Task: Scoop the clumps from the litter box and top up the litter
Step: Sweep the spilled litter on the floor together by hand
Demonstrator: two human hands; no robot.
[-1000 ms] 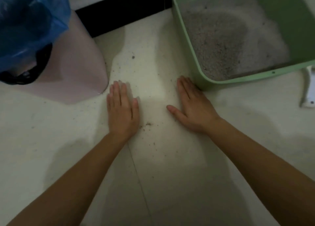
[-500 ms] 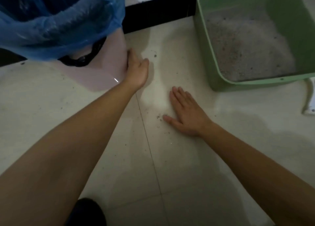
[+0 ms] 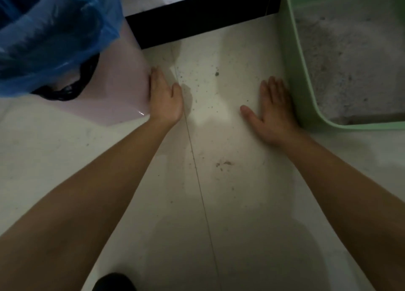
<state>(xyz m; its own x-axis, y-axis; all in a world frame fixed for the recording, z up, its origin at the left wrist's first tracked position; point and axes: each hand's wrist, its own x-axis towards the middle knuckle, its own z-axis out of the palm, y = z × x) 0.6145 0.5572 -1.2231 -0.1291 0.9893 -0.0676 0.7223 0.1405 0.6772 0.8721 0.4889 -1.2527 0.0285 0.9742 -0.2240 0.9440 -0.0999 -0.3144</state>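
A green litter box (image 3: 293, 75) stands at the right, holding pale grey litter (image 3: 350, 67) heaped unevenly. My right hand (image 3: 274, 110) lies flat on the floor, fingers straight, its outer edge against the box's left wall. A pale pink bin (image 3: 118, 88) lined with a blue plastic bag (image 3: 50, 31) stands at the left. My left hand (image 3: 164, 97) rests on the floor with its fingers straight along the bin's right side, touching it. Neither hand holds anything. No scoop is visible.
Loose litter grains (image 3: 197, 80) are scattered on the pale tiled floor between the bin and the box, and a small smear (image 3: 223, 164) lies nearer to me. A black baseboard (image 3: 201, 18) runs along the wall behind. A dark object (image 3: 114, 282) pokes in at the bottom edge.
My left hand moved from the open floor to the pink bin's side. My right hand slid right, back against the litter box wall. The camera view shifted as well.
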